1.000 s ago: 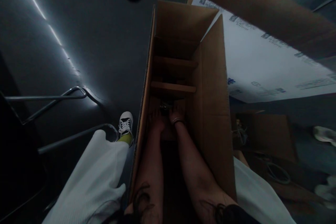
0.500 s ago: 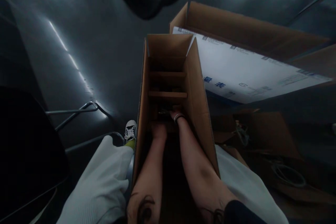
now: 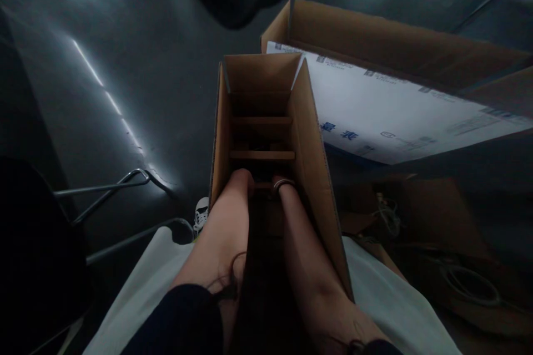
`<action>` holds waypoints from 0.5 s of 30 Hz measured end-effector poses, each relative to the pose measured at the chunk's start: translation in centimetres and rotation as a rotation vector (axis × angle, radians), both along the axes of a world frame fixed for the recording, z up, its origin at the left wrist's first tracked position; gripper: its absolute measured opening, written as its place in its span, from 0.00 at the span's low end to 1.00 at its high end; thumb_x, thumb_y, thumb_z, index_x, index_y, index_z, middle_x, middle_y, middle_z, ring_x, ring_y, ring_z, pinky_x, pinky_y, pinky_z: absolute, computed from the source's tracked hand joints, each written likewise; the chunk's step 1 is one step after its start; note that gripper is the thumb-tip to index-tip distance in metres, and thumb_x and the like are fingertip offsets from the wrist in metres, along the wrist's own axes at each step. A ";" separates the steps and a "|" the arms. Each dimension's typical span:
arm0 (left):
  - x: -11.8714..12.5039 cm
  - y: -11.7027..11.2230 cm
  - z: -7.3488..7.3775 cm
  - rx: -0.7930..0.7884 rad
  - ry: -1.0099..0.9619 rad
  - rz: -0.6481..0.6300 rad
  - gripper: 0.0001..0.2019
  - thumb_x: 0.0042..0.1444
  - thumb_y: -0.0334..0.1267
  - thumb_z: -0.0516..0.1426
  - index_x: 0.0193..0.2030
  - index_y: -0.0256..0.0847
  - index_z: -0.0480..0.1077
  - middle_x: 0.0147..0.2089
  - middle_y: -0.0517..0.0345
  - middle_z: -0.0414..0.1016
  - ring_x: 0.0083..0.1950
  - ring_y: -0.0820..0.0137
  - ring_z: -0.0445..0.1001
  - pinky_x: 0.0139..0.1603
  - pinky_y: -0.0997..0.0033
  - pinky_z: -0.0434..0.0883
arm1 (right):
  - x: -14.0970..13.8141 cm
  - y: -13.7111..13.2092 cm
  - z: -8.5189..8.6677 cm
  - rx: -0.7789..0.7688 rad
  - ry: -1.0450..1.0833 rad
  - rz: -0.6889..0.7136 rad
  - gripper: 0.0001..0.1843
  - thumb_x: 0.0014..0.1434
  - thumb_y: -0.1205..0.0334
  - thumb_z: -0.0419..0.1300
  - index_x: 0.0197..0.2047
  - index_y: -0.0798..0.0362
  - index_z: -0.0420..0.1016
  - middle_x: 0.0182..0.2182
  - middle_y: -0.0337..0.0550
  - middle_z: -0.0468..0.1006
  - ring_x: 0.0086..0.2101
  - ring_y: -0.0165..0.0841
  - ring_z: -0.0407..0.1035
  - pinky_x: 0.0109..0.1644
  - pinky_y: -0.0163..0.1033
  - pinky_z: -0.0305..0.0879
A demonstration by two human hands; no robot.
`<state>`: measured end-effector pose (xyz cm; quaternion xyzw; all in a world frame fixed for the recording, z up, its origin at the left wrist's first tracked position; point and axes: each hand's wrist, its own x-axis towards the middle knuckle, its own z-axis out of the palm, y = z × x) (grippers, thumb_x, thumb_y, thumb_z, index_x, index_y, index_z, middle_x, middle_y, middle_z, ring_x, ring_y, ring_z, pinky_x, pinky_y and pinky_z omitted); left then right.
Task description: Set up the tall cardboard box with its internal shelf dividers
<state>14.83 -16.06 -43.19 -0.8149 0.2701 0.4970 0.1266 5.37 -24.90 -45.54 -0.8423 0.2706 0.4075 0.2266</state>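
Between my legs stands a tall, narrow open cardboard box [image 3: 313,144], with cardboard dividers [image 3: 262,155] crossing its inside. Both arms reach down into it. My left hand [image 3: 244,178] is low at the left wall, by a divider, with its fingers hidden in the dark. On the right, my right hand [image 3: 276,181] is near the same divider, a light band [image 3: 284,183] around the wrist. Its fingers are also out of sight, so whether either hand holds anything does not show.
A large open carton [image 3: 400,105] with a white printed side stands at the right. Behind my right leg lie cardboard pieces [image 3: 437,211] and a coiled pale cable [image 3: 470,285]. A metal chair frame [image 3: 112,186] is at the left, near a black-and-white sneaker [image 3: 201,213].
My left hand has gone further forward inside the box, its forearm now crossing the left edge. The right hand has sunk lower, and the dark item seen near it is hidden.
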 end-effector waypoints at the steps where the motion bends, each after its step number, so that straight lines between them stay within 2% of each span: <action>1: 0.3 0.0 -0.2 -0.017 -0.017 -0.016 0.17 0.30 0.31 0.68 0.32 0.38 0.76 0.35 0.51 0.77 0.37 0.59 0.75 0.40 0.65 0.72 | 0.7 -0.5 -0.3 0.011 0.005 0.002 0.24 0.43 0.63 0.68 0.45 0.57 0.73 0.44 0.49 0.74 0.45 0.40 0.68 0.48 0.49 0.66; 3: 0.2 0.4 -0.5 -0.095 -0.115 -0.040 0.21 0.35 0.33 0.67 0.41 0.37 0.74 0.44 0.48 0.75 0.46 0.58 0.73 0.49 0.63 0.69 | 1.7 -1.2 -0.6 -0.008 -0.039 -0.012 0.20 0.45 0.64 0.67 0.43 0.58 0.73 0.42 0.48 0.75 0.44 0.38 0.69 0.48 0.47 0.66; 4: -0.1 0.8 -0.7 -0.155 -0.188 -0.050 0.26 0.39 0.34 0.66 0.48 0.36 0.71 0.50 0.46 0.72 0.52 0.57 0.69 0.55 0.62 0.65 | 1.9 -1.3 -0.7 -0.041 -0.092 -0.027 0.21 0.45 0.65 0.67 0.44 0.57 0.73 0.44 0.48 0.74 0.46 0.39 0.67 0.51 0.48 0.63; 6: -1.0 1.6 -1.0 -0.261 -0.327 -0.053 0.33 0.46 0.35 0.63 0.60 0.34 0.60 0.60 0.42 0.62 0.61 0.57 0.59 0.63 0.58 0.54 | 1.5 -1.2 -1.0 -0.126 -0.236 -0.061 0.28 0.46 0.66 0.66 0.52 0.53 0.68 0.49 0.49 0.70 0.52 0.40 0.61 0.59 0.50 0.52; 8: -2.0 2.2 -1.5 -0.322 -0.416 -0.032 0.32 0.54 0.38 0.57 0.64 0.31 0.51 0.63 0.41 0.56 0.64 0.59 0.53 0.65 0.55 0.49 | 0.6 -0.7 -1.5 -0.188 -0.370 -0.089 0.35 0.47 0.65 0.65 0.59 0.47 0.61 0.55 0.46 0.64 0.57 0.39 0.54 0.64 0.50 0.38; 10: -2.7 2.5 -1.9 -0.346 -0.449 -0.005 0.24 0.61 0.41 0.48 0.62 0.31 0.55 0.61 0.43 0.59 0.63 0.60 0.55 0.64 0.55 0.51 | -0.4 -0.2 -1.9 -0.206 -0.444 -0.109 0.39 0.47 0.63 0.65 0.61 0.44 0.56 0.58 0.44 0.59 0.58 0.38 0.51 0.65 0.51 0.33; 11: -2.9 2.6 -2.1 -0.353 -0.455 0.005 0.22 0.63 0.41 0.45 0.59 0.31 0.60 0.60 0.43 0.61 0.61 0.60 0.57 0.63 0.56 0.53 | -0.8 -0.1 -2.2 -0.201 -0.457 -0.114 0.38 0.47 0.62 0.65 0.60 0.43 0.57 0.58 0.44 0.59 0.58 0.37 0.51 0.64 0.51 0.33; 13: -3.0 2.5 -2.4 -0.357 -0.461 0.021 0.20 0.63 0.41 0.43 0.52 0.33 0.68 0.59 0.44 0.62 0.60 0.60 0.58 0.62 0.60 0.55 | -1.0 0.0 -2.6 -0.183 -0.453 -0.123 0.27 0.51 0.60 0.63 0.55 0.43 0.64 0.55 0.43 0.62 0.56 0.37 0.53 0.64 0.52 0.35; 15: -2.8 2.5 -2.6 -0.343 -0.464 0.047 0.18 0.63 0.37 0.44 0.49 0.33 0.71 0.59 0.44 0.62 0.59 0.60 0.59 0.60 0.63 0.58 | -0.8 -0.1 -3.1 -0.173 -0.427 -0.140 0.15 0.57 0.60 0.56 0.48 0.44 0.71 0.51 0.43 0.68 0.53 0.38 0.57 0.62 0.53 0.39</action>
